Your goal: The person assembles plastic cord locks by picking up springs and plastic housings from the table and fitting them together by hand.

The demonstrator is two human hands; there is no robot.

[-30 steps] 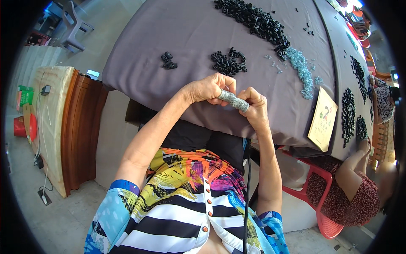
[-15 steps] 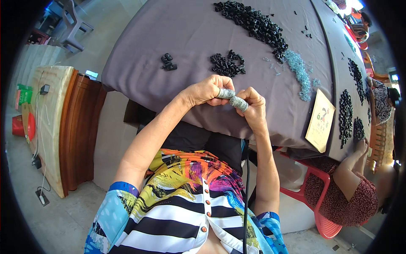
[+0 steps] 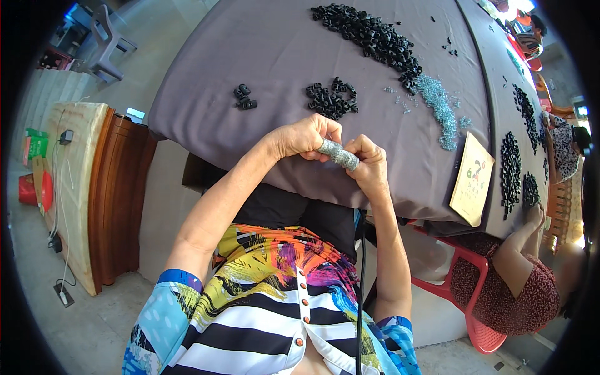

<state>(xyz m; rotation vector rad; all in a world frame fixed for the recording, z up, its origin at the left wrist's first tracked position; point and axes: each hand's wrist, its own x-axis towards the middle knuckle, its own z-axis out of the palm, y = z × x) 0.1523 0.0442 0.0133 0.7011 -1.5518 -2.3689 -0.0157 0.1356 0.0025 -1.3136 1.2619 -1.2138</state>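
Note:
Just over the near edge of the cloth-covered table, my left hand (image 3: 301, 137) and my right hand (image 3: 371, 164) meet in a pinch. A grey speckled wrap covers a finger of each hand, and the two wrapped fingers touch end to end. Whatever is pinched between the fingertips is too small and hidden to name. Beyond my hands lies a small heap of black plastic pieces (image 3: 331, 100). A few more black pieces (image 3: 244, 97) sit to its left. Farther off spreads a large pile of black pieces (image 3: 369, 37), touching a pile of small bluish metal springs (image 3: 439, 106).
A cream printed card (image 3: 472, 180) lies on the grey tablecloth (image 3: 237, 56) at the right. Past it are more black piles (image 3: 510, 169), with a seated person's hand beside one. A red plastic chair (image 3: 478, 312) stands lower right, a wooden cabinet (image 3: 119, 200) at left.
My hands have drawn together, so the wrapped fingers now line up end to end. The right hand has shifted slightly left. The piles look the same.

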